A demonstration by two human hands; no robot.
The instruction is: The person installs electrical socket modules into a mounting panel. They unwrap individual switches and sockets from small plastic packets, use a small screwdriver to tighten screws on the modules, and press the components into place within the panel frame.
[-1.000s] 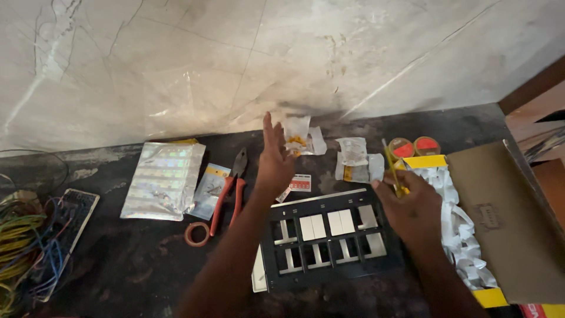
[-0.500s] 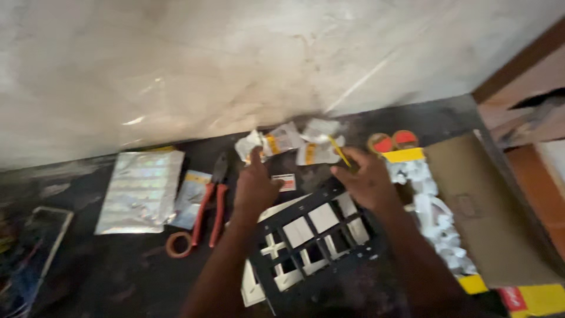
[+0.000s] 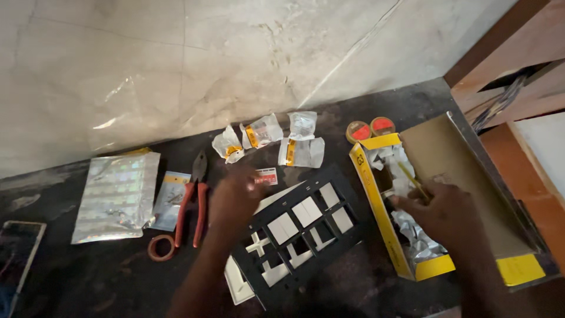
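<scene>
My right hand pinches a thin yellow stick over the open box; my left hand, loosely curled and empty, steadies the black frame, which could slide off the dark counter

Dark counter, black frame, red-handled pliers, yellow box, clear packets

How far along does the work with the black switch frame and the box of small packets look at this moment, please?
Done: four opened clear packets lie by the wall, and several white modules sit in the black frame. In hand: the left hand rests at the frame's upper edge, while the right hand holds a thin yellow tool over the yellow box. Left: some frame openings look unfilled, and wrapped packets remain in the box.
</scene>
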